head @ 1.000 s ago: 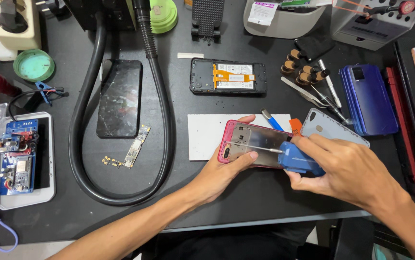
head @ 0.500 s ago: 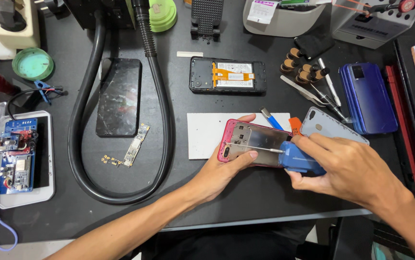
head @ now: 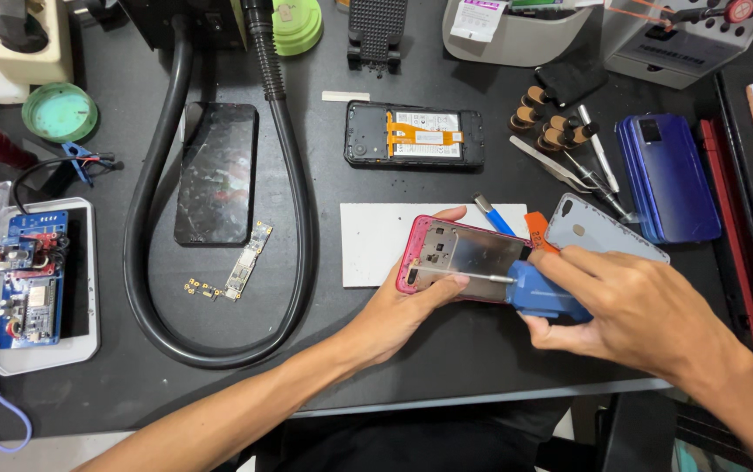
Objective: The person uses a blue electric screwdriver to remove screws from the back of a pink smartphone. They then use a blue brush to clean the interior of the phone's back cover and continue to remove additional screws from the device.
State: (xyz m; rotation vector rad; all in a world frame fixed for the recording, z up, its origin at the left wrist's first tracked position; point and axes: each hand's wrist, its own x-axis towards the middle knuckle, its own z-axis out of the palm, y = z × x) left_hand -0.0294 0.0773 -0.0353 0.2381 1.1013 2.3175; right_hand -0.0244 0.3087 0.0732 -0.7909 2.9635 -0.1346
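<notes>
On a dark desk (head: 446,350) ringed by a black hose (head: 145,262), the left hand (head: 407,306) has its fingers (head: 442,284) clamped around a pink-framed phone (head: 464,258) lying over a white mat (head: 376,245). The right hand (head: 638,306) has its fingers clenched on a blue-handled screwdriver (head: 542,293), whose thin shaft lies across the frame toward the left thumb. Doing this well probably means keeping the frame pinned flat and the tip square, with light pressure.

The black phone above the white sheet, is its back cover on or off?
Off. The black phone lies face down with its inside bare: an orange flex strip and the battery show, and no cover is over them.
</notes>
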